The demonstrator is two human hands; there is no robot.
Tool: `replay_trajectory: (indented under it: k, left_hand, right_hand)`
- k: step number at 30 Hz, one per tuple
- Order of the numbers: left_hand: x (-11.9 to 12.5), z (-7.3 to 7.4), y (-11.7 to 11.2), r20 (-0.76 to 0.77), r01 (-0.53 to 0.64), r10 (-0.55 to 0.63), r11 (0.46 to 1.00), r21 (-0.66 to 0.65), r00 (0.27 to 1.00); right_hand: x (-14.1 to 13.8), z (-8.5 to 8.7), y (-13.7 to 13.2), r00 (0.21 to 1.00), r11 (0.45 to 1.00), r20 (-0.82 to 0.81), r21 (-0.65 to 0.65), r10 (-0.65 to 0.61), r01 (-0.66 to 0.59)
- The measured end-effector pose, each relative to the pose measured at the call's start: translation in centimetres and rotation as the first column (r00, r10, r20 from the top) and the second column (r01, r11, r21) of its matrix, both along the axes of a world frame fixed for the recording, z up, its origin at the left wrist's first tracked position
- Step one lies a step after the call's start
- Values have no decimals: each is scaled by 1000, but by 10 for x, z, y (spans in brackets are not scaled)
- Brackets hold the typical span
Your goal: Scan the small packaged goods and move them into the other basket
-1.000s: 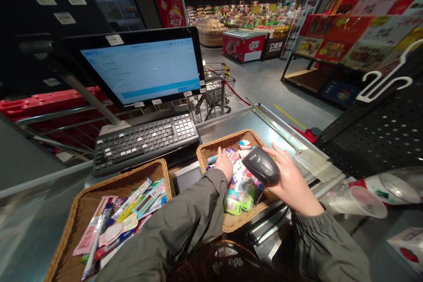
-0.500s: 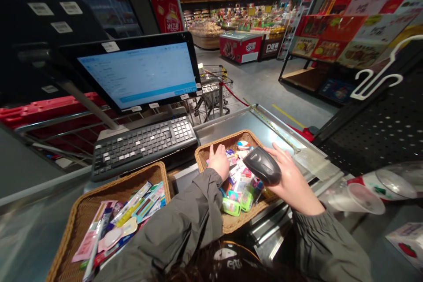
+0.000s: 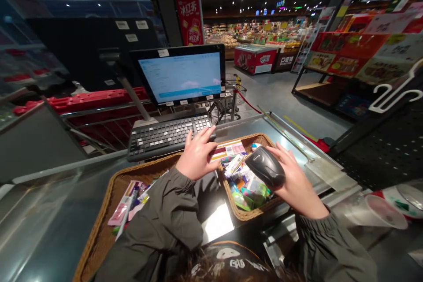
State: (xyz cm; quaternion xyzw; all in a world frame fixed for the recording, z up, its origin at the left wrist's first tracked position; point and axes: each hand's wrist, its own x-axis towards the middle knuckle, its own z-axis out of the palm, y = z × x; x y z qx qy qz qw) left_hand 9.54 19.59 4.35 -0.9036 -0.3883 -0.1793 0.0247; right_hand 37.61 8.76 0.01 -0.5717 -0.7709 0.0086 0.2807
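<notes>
My left hand (image 3: pixel 198 154), palm down with fingers spread, reaches over the number-pad end of a black keyboard (image 3: pixel 161 134). I cannot tell whether its fingertips press the keys. My right hand (image 3: pixel 294 178) is wrapped round a black barcode scanner (image 3: pixel 265 167), above the right wicker basket (image 3: pixel 246 215). Small colourful packaged goods fill that basket, among them a green plastic item (image 3: pixel 243 201). A flat package with a barcode (image 3: pixel 231 149) lies at its back left, close to my left thumb. In the left wicker basket (image 3: pixel 99 224) lie pink and white slim packs (image 3: pixel 124 205), partly hidden by my left sleeve.
A monitor (image 3: pixel 181 75) stands behind the keyboard on the metal counter (image 3: pixel 42 211). Plastic cups (image 3: pixel 380 211) sit at the right, below a white hanger (image 3: pixel 393 97). Beyond the counter are a shopping cart (image 3: pixel 228 101) and a rack of boxed goods (image 3: pixel 357 53).
My left hand has left the right basket and moved up and left to the keyboard. The view has turned left. My right hand still holds the scanner above the basket.
</notes>
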Motion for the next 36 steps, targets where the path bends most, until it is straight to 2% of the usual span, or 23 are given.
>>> replay_trajectory:
  k: [4, 9, 15, 20, 25, 31, 36]
  left_hand:
    - [-43, 7, -21, 25, -37, 35, 995, 89, 999]
    - [-90, 8, -47, 48, -106, 101, 986, 128, 994]
    - [-135, 6, -76, 89, -187, 176, 972, 145, 980]
    - [-167, 0, -90, 119, -230, 214, 962, 145, 970]
    - [-189, -8, -99, 146, -243, 223, 961, 136, 964]
    - [-201, -12, -108, 117, -239, 226, 964, 115, 967]
    - [-211, -16, -112, 103, -238, 227, 965, 110, 968]
  right_hand:
    - [-29, 6, -1, 997, 997, 22, 20, 80, -80]
    - [-67, 11, -6, 983, 983, 68, 55, 172, -176]
    - [-111, 20, -15, 958, 959, 74, 43, 278, -281]
    - [-141, 25, -23, 936, 940, 89, 10, 339, -341]
    - [-164, 27, -31, 921, 926, 102, -24, 377, -377]
    - [-184, 29, -38, 914, 918, 91, -62, 395, -391]
    - [-192, 27, -40, 909, 916, 116, -43, 401, -399]
